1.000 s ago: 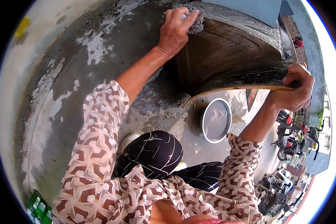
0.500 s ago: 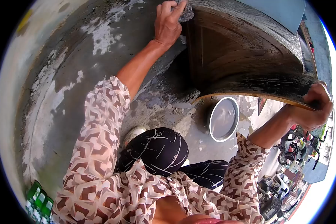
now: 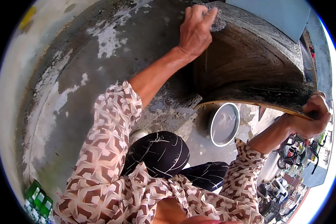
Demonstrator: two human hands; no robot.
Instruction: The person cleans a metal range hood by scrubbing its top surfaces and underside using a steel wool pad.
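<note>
At the top centre my left hand point(image 3: 196, 31) is closed on a grey, matted scrubbing pad point(image 3: 219, 21), which rests against the upper left part of a large dark wooden panel point(image 3: 250, 61). The panel's inner face is brown and streaked, with a wet, greyish band along its upper side. On the right, my right hand point(image 3: 313, 117) grips the light edge of the panel at its lower right corner. Below the panel a round metal basin point(image 3: 224, 124) of greyish liquid stands on the ground, touched by neither hand.
Wet, patchy concrete floor point(image 3: 134, 48) lies at the left, beside a pale wall point(image 3: 15, 86). A light-blue panel point(image 3: 272, 15) is above. Parked motorbikes point(image 3: 274, 192) stand at the lower right. Green items point(image 3: 38, 198) sit at the lower left.
My left hand and the pad first went up and left, then came back down and right along the panel. My right hand keeps its grip; it and the panel appear farther right than at first.
</note>
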